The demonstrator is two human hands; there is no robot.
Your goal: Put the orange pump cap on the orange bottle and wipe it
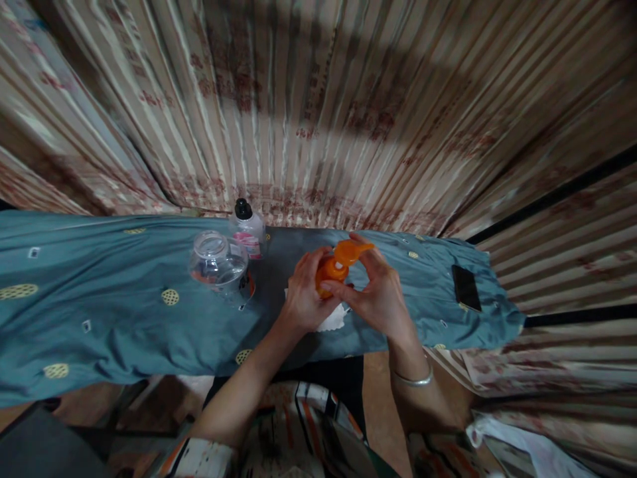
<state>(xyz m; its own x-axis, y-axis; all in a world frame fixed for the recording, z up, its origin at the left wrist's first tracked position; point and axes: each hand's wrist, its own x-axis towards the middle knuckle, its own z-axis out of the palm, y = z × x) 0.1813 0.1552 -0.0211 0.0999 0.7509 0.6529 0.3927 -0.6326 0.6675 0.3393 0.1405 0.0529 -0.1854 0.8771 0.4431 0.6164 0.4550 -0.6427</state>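
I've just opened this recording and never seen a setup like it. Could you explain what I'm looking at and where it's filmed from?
There is no robot here: the two bare hands belong to the person wearing the camera. It sits on their head, looking forward and down, and gives this single picture.

The left hand holds an orange pump bottle. The right hand is at its top, thumb near the bottle and fingers by the pump head; how firmly it grips is unclear. A white piece of paper or cloth lies beneath.

The surface is covered with teal patterned fabric. Left of the hands stand a clear container and a black-topped bottle; far right lies what looks like a phone. Behind hangs a patterned curtain.
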